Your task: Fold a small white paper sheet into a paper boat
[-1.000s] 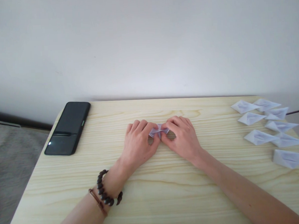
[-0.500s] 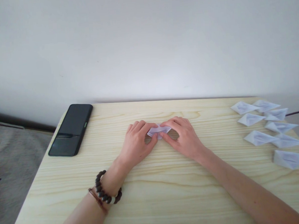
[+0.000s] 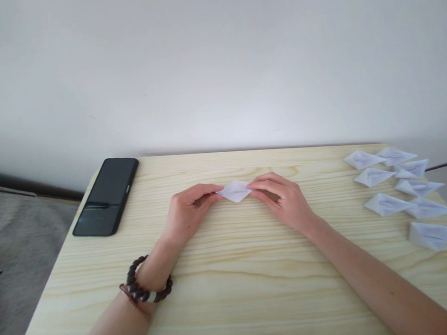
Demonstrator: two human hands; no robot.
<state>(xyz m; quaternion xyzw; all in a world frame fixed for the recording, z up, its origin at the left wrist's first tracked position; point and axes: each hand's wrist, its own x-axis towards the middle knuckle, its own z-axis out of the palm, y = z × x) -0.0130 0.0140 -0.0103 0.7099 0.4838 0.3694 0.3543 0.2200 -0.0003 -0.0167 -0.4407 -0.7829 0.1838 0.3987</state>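
A small folded white paper boat [image 3: 236, 191] is held between my two hands over the middle of the table. My left hand [image 3: 191, 209] pinches its left tip between thumb and fingers. At the opposite tip, my right hand [image 3: 282, 199] grips the paper in the same way. The boat's middle bulges toward me, and its pointed ends are partly covered by my fingertips. A dark beaded bracelet [image 3: 140, 292] circles my left wrist.
Several folded paper boats [image 3: 388, 205] lie grouped at the table's right side. A black phone [image 3: 107, 197] rests near the left edge. The pale wooden table [image 3: 237, 287] meets a white wall [image 3: 222, 72] at its far edge.
Both hands have moved apart, from the boat's middle to its two tips. The boat's middle is now uncovered, and its open folds no longer face me.
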